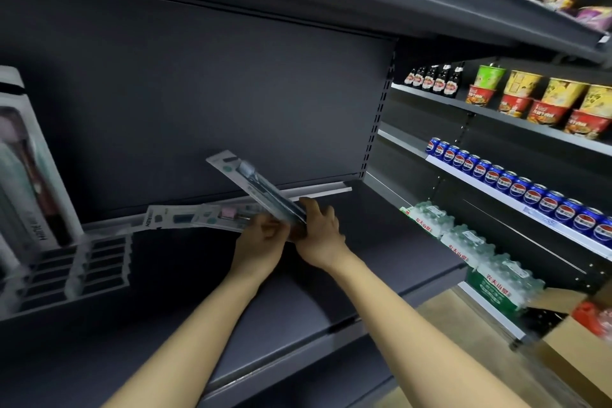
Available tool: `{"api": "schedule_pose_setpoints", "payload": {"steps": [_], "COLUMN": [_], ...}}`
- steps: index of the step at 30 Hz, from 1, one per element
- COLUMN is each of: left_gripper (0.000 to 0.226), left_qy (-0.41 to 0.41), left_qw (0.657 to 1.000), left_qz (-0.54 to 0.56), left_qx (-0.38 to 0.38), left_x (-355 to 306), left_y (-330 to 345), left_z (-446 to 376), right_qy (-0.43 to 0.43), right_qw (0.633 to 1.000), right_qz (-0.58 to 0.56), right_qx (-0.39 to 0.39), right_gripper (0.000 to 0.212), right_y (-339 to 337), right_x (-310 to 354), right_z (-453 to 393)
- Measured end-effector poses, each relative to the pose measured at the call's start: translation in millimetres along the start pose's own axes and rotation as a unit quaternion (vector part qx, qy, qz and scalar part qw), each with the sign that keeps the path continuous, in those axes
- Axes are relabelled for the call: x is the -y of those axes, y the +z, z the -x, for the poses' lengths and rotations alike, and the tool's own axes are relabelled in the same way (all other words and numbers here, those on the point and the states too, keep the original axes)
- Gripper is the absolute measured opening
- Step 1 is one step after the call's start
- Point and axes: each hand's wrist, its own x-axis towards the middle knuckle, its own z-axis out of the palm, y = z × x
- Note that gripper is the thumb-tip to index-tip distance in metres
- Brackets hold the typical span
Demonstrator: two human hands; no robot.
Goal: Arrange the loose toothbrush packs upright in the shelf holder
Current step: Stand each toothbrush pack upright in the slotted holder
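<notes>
Lifting one toothbrush pack (265,192) at frame centre, my right hand (319,235) and left hand (263,238) both pinching its lower end, presumably to steady it for the slotted holder (82,268) lower left.

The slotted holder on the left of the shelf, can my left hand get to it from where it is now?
Probably yes: the shelf between the left hand and the slotted holder looks bare, but that hand is holding toothbrush packs together with the right hand.
</notes>
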Motion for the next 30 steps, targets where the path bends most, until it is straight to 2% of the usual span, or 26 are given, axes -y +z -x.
{"api": "schedule_pose_setpoints", "payload": {"steps": [3,8,13,19,30], "left_gripper": [0.008,0.022,0.022,0.023,0.030], "left_qy": [0.003,0.007,0.011,0.029,0.076], "left_qw": [0.999,0.996,0.993,0.992,0.995], "left_qz": [0.034,0.083,0.106,0.117,0.040], "left_qx": [0.000,-0.027,-0.054,-0.044,-0.045], "left_x": [-0.2,2.5,-1.9,-3.0,6.7], "left_y": [-9.5,-31.5,-58.3,-101.9,-188.6], "left_z": [4.8,12.4,25.6,39.2,75.1], "right_qy": [-0.017,-0.050,-0.094,-0.104,-0.154], "right_qw": [1.000,0.998,0.992,0.975,0.968], "right_qz": [-0.006,-0.027,-0.086,-0.190,-0.169], "right_qx": [-0.006,-0.009,-0.010,0.045,0.106], "right_gripper": [0.061,0.063,0.067,0.062,0.026], "right_y": [7.8,16.1,14.2,12.2,59.4], "right_x": [8.4,24.9,46.3,75.8,128.2], "right_z": [10.9,25.3,42.9,60.4,82.2]}}
